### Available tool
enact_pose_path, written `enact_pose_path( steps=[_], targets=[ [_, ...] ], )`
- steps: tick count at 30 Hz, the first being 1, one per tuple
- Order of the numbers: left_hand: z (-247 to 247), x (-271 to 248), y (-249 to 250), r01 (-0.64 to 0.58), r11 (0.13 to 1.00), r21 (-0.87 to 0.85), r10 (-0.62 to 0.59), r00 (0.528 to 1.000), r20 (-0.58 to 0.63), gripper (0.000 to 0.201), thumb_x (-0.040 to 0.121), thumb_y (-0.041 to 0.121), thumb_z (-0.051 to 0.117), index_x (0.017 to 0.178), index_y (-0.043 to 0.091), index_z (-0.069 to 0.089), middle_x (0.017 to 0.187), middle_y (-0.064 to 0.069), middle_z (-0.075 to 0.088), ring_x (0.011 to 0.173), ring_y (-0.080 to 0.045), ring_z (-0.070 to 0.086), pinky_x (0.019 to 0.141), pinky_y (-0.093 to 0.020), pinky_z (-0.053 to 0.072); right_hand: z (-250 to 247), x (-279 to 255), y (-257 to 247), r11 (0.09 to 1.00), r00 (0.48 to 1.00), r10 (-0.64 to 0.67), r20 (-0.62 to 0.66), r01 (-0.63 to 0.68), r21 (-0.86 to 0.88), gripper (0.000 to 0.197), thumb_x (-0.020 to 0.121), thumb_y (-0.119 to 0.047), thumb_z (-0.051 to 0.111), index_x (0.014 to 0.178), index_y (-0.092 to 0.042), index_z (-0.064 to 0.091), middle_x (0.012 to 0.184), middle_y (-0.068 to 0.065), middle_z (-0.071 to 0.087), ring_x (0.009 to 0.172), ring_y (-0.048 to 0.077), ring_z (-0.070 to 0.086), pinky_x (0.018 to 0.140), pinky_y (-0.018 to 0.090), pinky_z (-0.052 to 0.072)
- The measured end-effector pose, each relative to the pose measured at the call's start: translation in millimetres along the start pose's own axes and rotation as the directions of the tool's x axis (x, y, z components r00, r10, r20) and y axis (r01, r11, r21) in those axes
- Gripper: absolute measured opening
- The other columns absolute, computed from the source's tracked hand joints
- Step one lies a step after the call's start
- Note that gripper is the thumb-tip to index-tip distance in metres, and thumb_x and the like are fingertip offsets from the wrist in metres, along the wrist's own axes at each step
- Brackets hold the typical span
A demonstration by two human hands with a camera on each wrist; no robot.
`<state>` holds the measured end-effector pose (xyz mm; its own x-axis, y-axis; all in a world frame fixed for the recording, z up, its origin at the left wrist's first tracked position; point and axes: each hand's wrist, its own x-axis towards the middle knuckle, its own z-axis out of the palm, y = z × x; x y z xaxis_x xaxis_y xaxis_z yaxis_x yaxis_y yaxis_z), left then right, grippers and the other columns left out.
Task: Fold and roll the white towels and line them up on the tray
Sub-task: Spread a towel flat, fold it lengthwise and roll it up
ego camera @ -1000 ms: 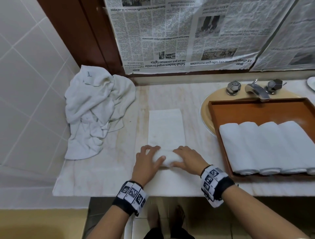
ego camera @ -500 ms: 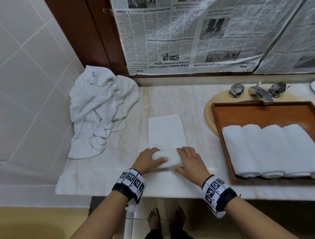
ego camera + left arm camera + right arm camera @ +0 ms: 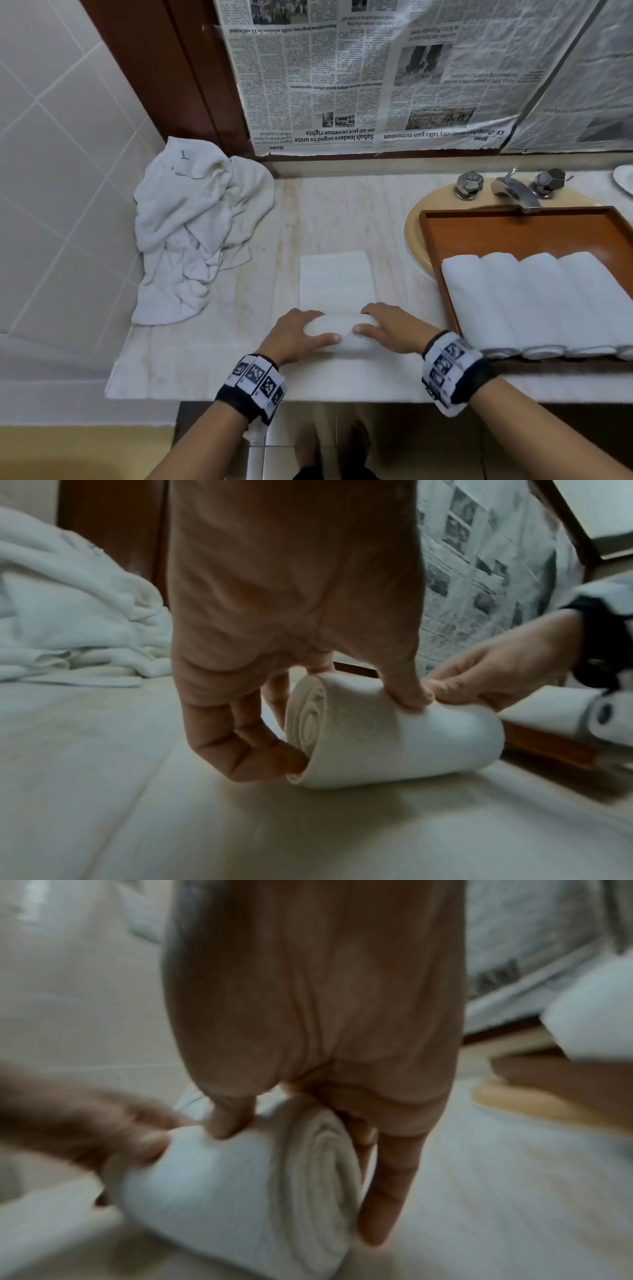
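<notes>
A white towel (image 3: pixel 335 281) lies folded into a long strip on the marble counter, its near end wound into a roll (image 3: pixel 342 334). My left hand (image 3: pixel 298 337) grips the roll's left end, thumb on top and fingers curled round it. My right hand (image 3: pixel 387 330) grips the right end the same way. The spiral end of the roll (image 3: pixel 308 731) shows in the left wrist view, and the other spiral end (image 3: pixel 325 1172) in the blurred right wrist view. Several rolled towels (image 3: pixel 534 301) lie side by side on the brown tray (image 3: pixel 513 233) at the right.
A heap of loose white towels (image 3: pixel 195 233) sits at the back left against the tiled wall. The tray rests over a sink (image 3: pixel 412 240) with a metal faucet (image 3: pixel 510 190). Newspaper (image 3: pixel 359 75) covers the wall behind. The counter's front edge (image 3: pixel 308 394) runs just below my wrists.
Both hands have rolled the towel away from me. The roll is thicker and the flat strip beyond it is shorter.
</notes>
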<state>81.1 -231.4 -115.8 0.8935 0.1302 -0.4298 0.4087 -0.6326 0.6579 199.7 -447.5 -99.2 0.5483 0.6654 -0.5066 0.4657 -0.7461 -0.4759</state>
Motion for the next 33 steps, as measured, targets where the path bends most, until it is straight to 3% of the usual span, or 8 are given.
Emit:
enact_pose_path(
  steps=[2, 6, 9, 13, 19, 24, 29, 33],
  targets=[
    [-3.4, 4.0, 1.5, 0.007, 0.998, -0.056, -0.007, 1.000, -0.006, 0.055, 0.076, 0.072, 0.068, 0.115, 0.033, 0.070, 0.110, 0.014, 0.067, 0.105, -0.008, 0.060, 0.084, -0.021, 0.044, 13.3, -8.2, -9.1, 0.979, 0.982, -0.061, -0.179, 0.024, -0.203, 0.060, 0.096, -0.057, 0.047, 0.141, -0.018, 0.039, 0.139, 0.003, 0.041, 0.126, 0.025, 0.041, 0.096, 0.039, 0.044],
    [-0.6, 6.5, 4.6, 0.069, 0.995, -0.078, -0.072, 0.997, -0.039, 0.057, 0.079, 0.074, 0.063, 0.111, 0.028, 0.070, 0.112, 0.008, 0.068, 0.102, -0.012, 0.062, 0.089, -0.030, 0.049, 30.2, -5.7, -18.9, 0.930, 0.973, -0.083, -0.214, -0.001, -0.368, 0.077, 0.087, -0.051, 0.060, 0.148, -0.017, 0.027, 0.144, 0.004, 0.034, 0.130, 0.027, 0.033, 0.096, 0.038, 0.043],
    [10.1, -2.5, 7.2, 0.112, 0.990, 0.087, -0.101, 0.987, -0.125, 0.071, 0.079, 0.082, 0.051, 0.133, 0.035, 0.055, 0.132, 0.008, 0.051, 0.115, -0.017, 0.054, 0.089, -0.036, 0.048, 23.7, 8.7, -16.2, 0.955, 0.983, -0.060, -0.174, 0.006, -0.295, 0.066, 0.087, -0.044, 0.063, 0.143, -0.020, 0.037, 0.138, 0.001, 0.042, 0.127, 0.023, 0.036, 0.096, 0.036, 0.041],
    [28.4, -18.3, 13.2, 0.019, 0.945, 0.326, 0.062, 0.970, -0.236, 0.072, 0.085, 0.076, 0.048, 0.147, 0.041, 0.033, 0.149, 0.011, 0.025, 0.125, -0.021, 0.037, 0.082, -0.037, 0.050, 6.3, 20.8, -14.5, 0.990, 0.999, 0.019, -0.036, -0.024, -0.142, 0.059, 0.084, -0.042, 0.071, 0.134, -0.018, 0.050, 0.127, 0.003, 0.049, 0.120, 0.022, 0.042, 0.096, 0.035, 0.041],
    [6.4, 4.3, 1.4, 0.015, 0.987, 0.162, -0.003, 0.997, -0.079, 0.065, 0.079, 0.084, 0.042, 0.130, 0.045, 0.050, 0.130, 0.010, 0.048, 0.117, -0.015, 0.051, 0.091, -0.038, 0.046, -7.9, 10.6, -8.7, 0.991, 0.996, 0.092, 0.014, -0.092, 0.099, 0.083, 0.080, -0.041, 0.077, 0.147, -0.021, 0.034, 0.139, 0.005, 0.046, 0.123, 0.024, 0.049, 0.100, 0.032, 0.042],
    [-7.1, 28.2, -0.2, 0.105, 0.993, 0.053, -0.101, 0.993, -0.064, 0.090, 0.067, 0.092, 0.028, 0.120, 0.028, 0.062, 0.120, 0.007, 0.062, 0.113, -0.017, 0.057, 0.097, -0.040, 0.045, 14.6, 2.5, -19.4, 0.981, 0.975, -0.091, -0.202, 0.052, -0.189, 0.075, 0.086, -0.040, 0.067, 0.149, -0.021, 0.030, 0.144, 0.002, 0.035, 0.130, 0.023, 0.037, 0.100, 0.037, 0.042],
    [7.0, 9.7, 10.3, 0.055, 0.995, 0.088, -0.037, 0.980, -0.195, 0.049, 0.096, 0.064, 0.041, 0.136, 0.038, 0.049, 0.139, 0.008, 0.039, 0.119, -0.020, 0.052, 0.091, -0.036, 0.045, 6.2, 19.9, -14.6, 0.992, 0.994, -0.057, -0.096, 0.045, -0.117, 0.069, 0.085, -0.047, 0.068, 0.144, -0.023, 0.041, 0.133, -0.001, 0.045, 0.125, 0.020, 0.040, 0.097, 0.036, 0.042],
    [22.4, -11.1, 10.1, -0.008, 0.966, 0.257, 0.058, 0.981, -0.188, 0.072, 0.088, 0.071, 0.049, 0.150, 0.042, 0.026, 0.154, 0.012, 0.016, 0.127, -0.020, 0.037, 0.088, -0.038, 0.048, -9.4, 30.9, -15.3, 0.998, 0.999, -0.041, 0.026, 0.042, -0.051, 0.057, 0.079, -0.051, 0.074, 0.126, -0.022, 0.058, 0.121, 0.000, 0.056, 0.113, 0.020, 0.051, 0.094, 0.032, 0.041]
  ],
)
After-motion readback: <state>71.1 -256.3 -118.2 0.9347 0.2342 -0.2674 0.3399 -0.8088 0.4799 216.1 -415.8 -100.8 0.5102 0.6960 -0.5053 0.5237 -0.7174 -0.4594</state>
